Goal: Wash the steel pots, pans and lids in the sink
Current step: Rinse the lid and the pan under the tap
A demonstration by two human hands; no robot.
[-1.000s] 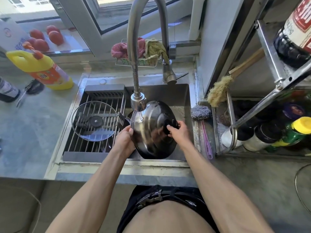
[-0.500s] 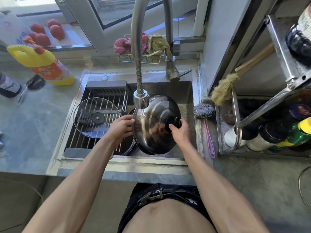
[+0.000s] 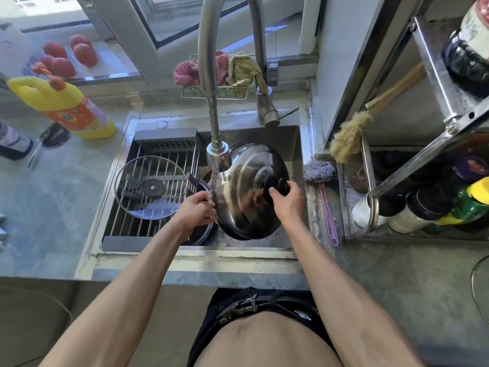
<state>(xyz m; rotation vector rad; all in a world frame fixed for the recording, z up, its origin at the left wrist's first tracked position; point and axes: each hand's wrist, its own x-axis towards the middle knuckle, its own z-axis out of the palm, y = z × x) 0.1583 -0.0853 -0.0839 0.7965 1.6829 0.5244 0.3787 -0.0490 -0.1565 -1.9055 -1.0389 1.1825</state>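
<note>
A domed steel lid (image 3: 246, 186) with a black knob (image 3: 276, 187) is held tilted on edge over the sink (image 3: 296, 144), right under the faucet head (image 3: 218, 154). Water runs down its left rim. My right hand (image 3: 287, 201) grips the knob. My left hand (image 3: 195, 210) holds the lid's wet left edge, with the fingers curled against the rim. A glass lid (image 3: 150, 186) lies flat on the wire rack (image 3: 161, 160) over the sink's left half. A dark pan rim (image 3: 203, 231) shows below my left hand.
A steel-wool scrubber (image 3: 318, 172) with a pink handle lies on the sink's right ledge. A yellow detergent bottle (image 3: 66, 107) stands on the left counter. Cloths (image 3: 219, 70) hang in a basket behind the faucet. A brush (image 3: 352, 133) and a bottle rack (image 3: 449, 197) crowd the right.
My left hand went from the lid's lower left edge out to the left and came back to the wet left rim. The lid stays under the running water, its knob still in my right hand.
</note>
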